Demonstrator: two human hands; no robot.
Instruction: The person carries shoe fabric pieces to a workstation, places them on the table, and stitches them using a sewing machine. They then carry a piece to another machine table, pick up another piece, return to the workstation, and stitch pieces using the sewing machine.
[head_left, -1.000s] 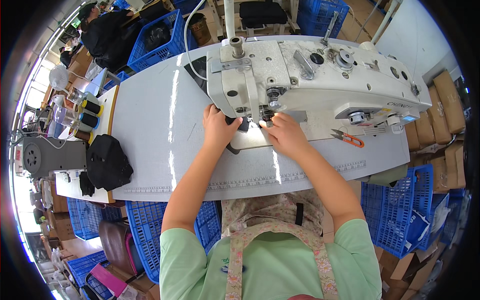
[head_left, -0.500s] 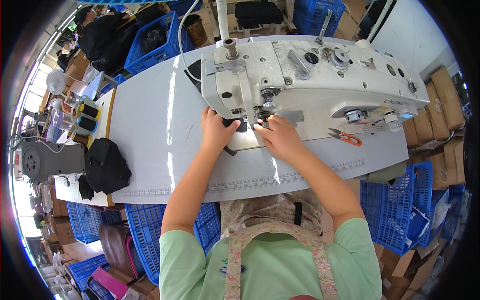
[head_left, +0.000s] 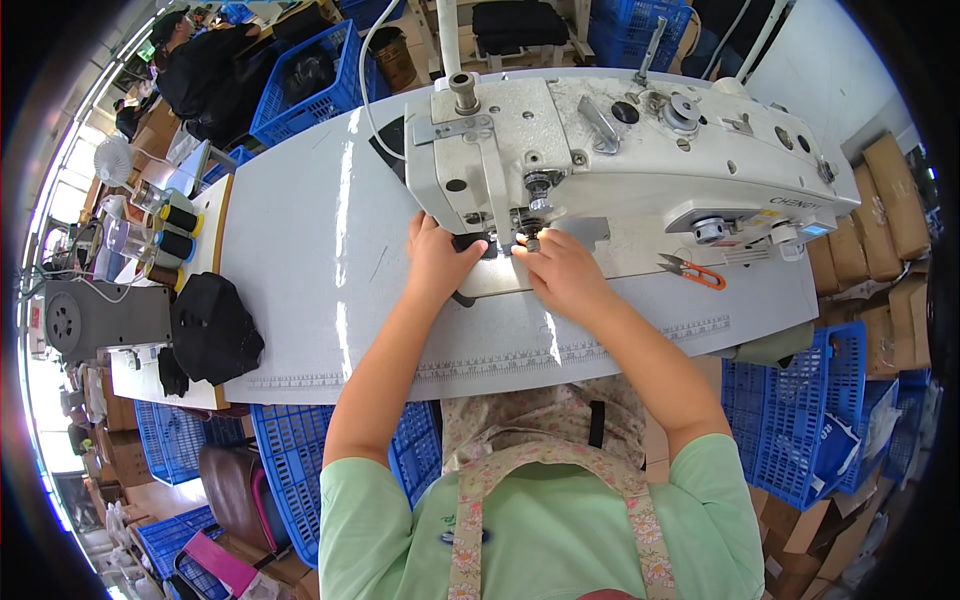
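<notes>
Black fabric piece (head_left: 468, 240): under the head of the white sewing machine (head_left: 590, 135), between my hands.
Left hand (head_left: 437, 255): thumb at the fabric; whether my fingers grip it, I cannot tell.
Right hand (head_left: 565, 272): fingers bent near the needle; closure unclear.
Orange-handled thread snips (head_left: 706, 277): right of my right hand.

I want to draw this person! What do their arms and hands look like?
The left hand and right hand wear no gloves. Both forearms are bare, with no watch showing. The sleeves are short and pale green. A flowery apron is worn too.
</notes>
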